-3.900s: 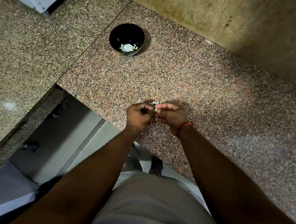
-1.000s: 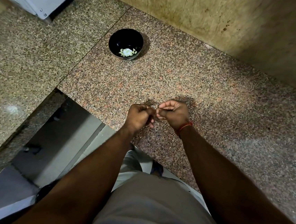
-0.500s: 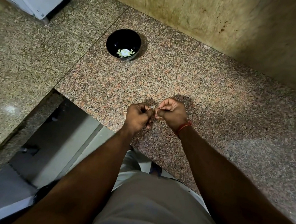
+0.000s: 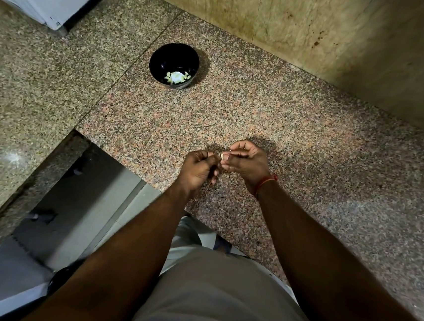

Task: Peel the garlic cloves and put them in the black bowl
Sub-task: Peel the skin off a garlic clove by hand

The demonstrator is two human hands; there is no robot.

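Pale and small, the garlic clove (image 4: 222, 156) sits pinched between the curled fingertips of the left hand (image 4: 197, 170) and right hand (image 4: 249, 163), just above the speckled pink granite counter (image 4: 310, 149). Peeling looks underway, not finished. Well beyond, the round black bowl (image 4: 174, 64) already holds several peeled cloves (image 4: 176, 77). Compared with half a second ago, the hands stay locked together in nearly the same spot.
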